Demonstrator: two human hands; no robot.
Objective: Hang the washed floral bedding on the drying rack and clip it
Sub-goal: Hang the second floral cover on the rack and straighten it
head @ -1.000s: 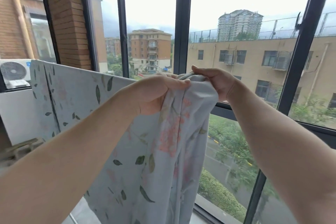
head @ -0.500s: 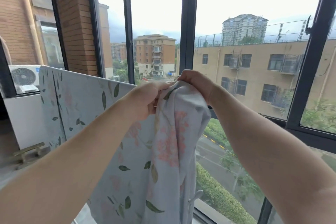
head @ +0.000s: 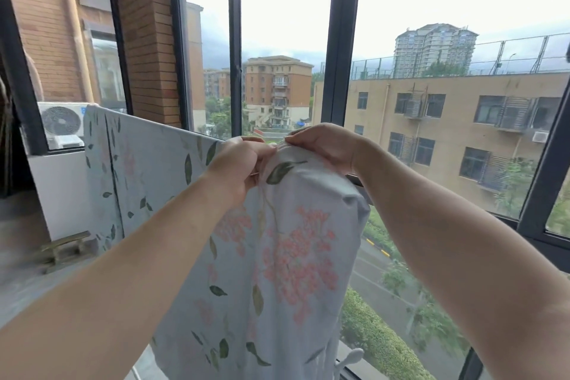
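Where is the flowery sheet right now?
The floral bedding hangs mid-view before the window, its bunched top pinched between the left hand and right hand.

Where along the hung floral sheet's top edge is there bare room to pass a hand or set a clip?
The top edge of the pale blue floral bedding runs bare from its far corner by the white air-conditioner unit up to the left hand. Crowded at the bunched end, where the left hand and right hand both pinch the cloth.
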